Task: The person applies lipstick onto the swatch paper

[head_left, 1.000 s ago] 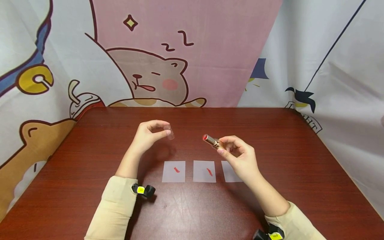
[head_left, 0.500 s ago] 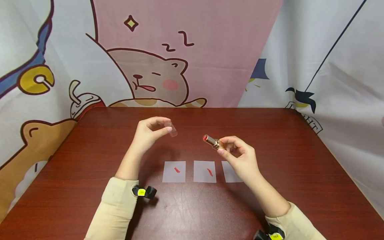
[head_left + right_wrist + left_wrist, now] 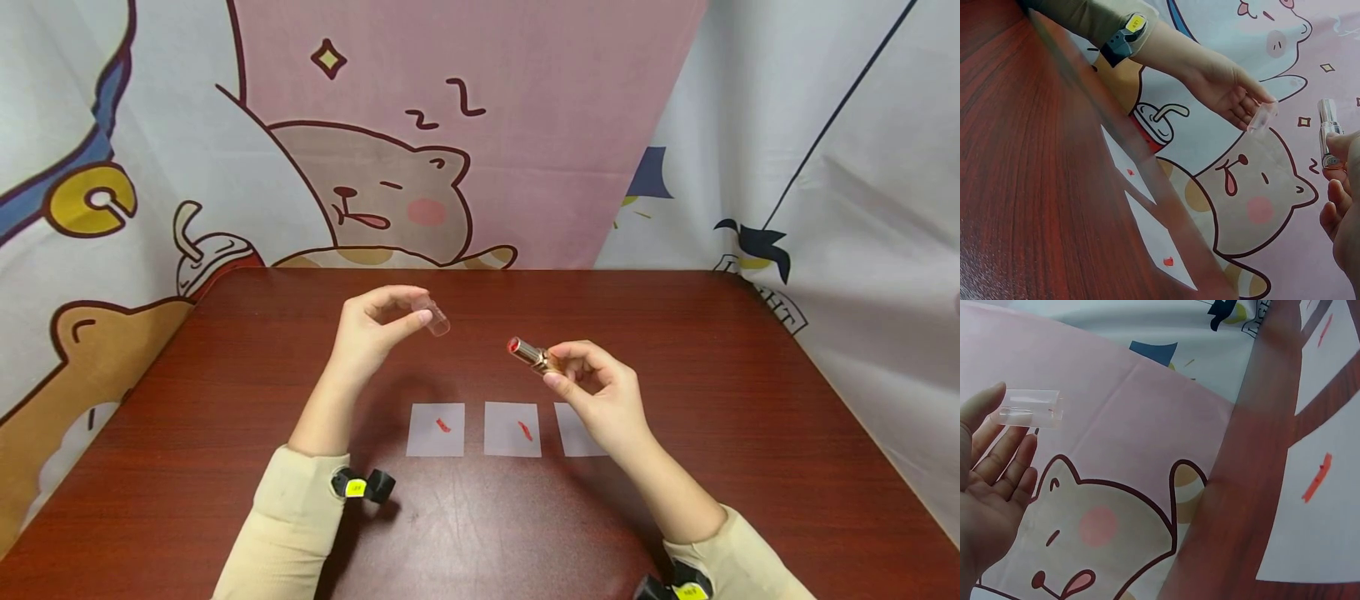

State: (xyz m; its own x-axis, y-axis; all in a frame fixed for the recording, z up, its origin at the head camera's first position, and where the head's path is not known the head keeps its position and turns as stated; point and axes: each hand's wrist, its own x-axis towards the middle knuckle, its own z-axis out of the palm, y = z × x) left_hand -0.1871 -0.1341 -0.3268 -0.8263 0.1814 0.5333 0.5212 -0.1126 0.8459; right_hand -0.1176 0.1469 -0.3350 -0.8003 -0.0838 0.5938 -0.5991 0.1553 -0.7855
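My left hand [image 3: 365, 336] pinches a clear lipstick cap [image 3: 433, 316] between thumb and fingers above the table. In the left wrist view the see-through cap [image 3: 1030, 409] sticks out past the thumb. To the right, my right hand [image 3: 602, 390] holds a gold lipstick [image 3: 532, 355] by its base, its red tip pointing up and to the left. Cap and lipstick are apart, with a gap between them. Below lie white paper squares: the left paper [image 3: 435, 445] and the middle paper [image 3: 504, 417] each bear a red streak. My right hand partly hides the right paper [image 3: 573, 429].
The dark red-brown wooden table [image 3: 480, 525] spans the view. Behind it hangs a cartoon-printed cloth [image 3: 540, 125] with a sleeping bear. A black wrist camera [image 3: 363, 485] sits on the left sleeve, another camera [image 3: 675, 583] on the right.
My left hand has moved slightly up and to the right with the clear cap, nearer the lipstick. The right hand and lipstick have stayed nearly still.
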